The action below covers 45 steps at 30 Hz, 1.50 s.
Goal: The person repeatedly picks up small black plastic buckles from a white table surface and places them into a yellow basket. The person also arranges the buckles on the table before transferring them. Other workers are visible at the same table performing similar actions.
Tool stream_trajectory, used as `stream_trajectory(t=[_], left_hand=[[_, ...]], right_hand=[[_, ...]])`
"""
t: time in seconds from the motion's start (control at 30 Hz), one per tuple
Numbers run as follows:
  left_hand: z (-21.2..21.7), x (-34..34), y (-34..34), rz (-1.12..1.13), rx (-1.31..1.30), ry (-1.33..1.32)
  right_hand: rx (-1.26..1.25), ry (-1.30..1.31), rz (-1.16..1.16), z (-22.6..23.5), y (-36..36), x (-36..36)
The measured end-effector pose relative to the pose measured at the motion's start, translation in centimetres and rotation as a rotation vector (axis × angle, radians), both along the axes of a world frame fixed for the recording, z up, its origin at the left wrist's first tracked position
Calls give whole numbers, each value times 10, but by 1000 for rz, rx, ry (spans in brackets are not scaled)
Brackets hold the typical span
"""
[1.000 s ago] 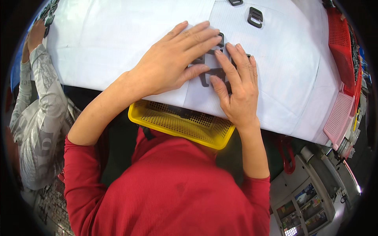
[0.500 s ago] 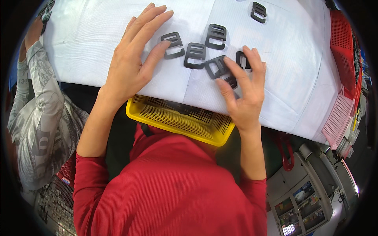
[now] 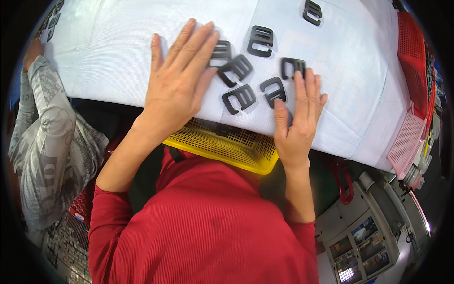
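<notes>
Several black G-hook buckles lie loose on the white-covered table. My left hand (image 3: 177, 80) lies flat with its fingers outstretched, its edge beside one buckle (image 3: 221, 50) that it partly covers and near a tilted buckle (image 3: 235, 70). My right hand (image 3: 300, 120) has its fingers extended, their tips over the lower edge of a buckle (image 3: 287, 68). Its thumb tip is at the lower end of another buckle (image 3: 273, 90). Between the hands, close to the table's near edge, rests a further buckle (image 3: 239, 99). Beyond them lie one buckle (image 3: 261, 41) and another farther right (image 3: 312, 13).
A yellow perforated basket (image 3: 222, 154) sits below the table edge, against my body. Red (image 3: 411, 61) and pink (image 3: 406, 142) baskets line the right side. At the left, a person in a patterned grey sleeve (image 3: 52, 104) reaches toward more black pieces (image 3: 53, 26).
My left hand has moved right and flattened. My right hand has shifted down slightly, its fingers straighter. The buckles between them have turned and spread apart.
</notes>
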<state>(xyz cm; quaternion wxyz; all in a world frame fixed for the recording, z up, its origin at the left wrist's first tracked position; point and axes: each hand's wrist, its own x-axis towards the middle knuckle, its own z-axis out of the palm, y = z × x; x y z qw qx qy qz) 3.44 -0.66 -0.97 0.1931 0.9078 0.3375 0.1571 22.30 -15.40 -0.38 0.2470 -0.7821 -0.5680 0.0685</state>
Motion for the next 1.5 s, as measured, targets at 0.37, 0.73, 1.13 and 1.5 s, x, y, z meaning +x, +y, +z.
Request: stream_trajectory(t=[0.37, 0.73, 1.13, 1.5], left_hand=[[-6, -41, 41, 225, -403, -776], [-11, -56, 46, 340, -339, -737], [-8, -55, 46, 347, -363, -737], [-8, -52, 47, 293, -356, -735]], right_hand=[[62, 104, 68, -2, 13, 1], [10, -2, 351, 3, 41, 0], [391, 674, 13, -4, 36, 20], [10, 12, 430, 8, 86, 12]])
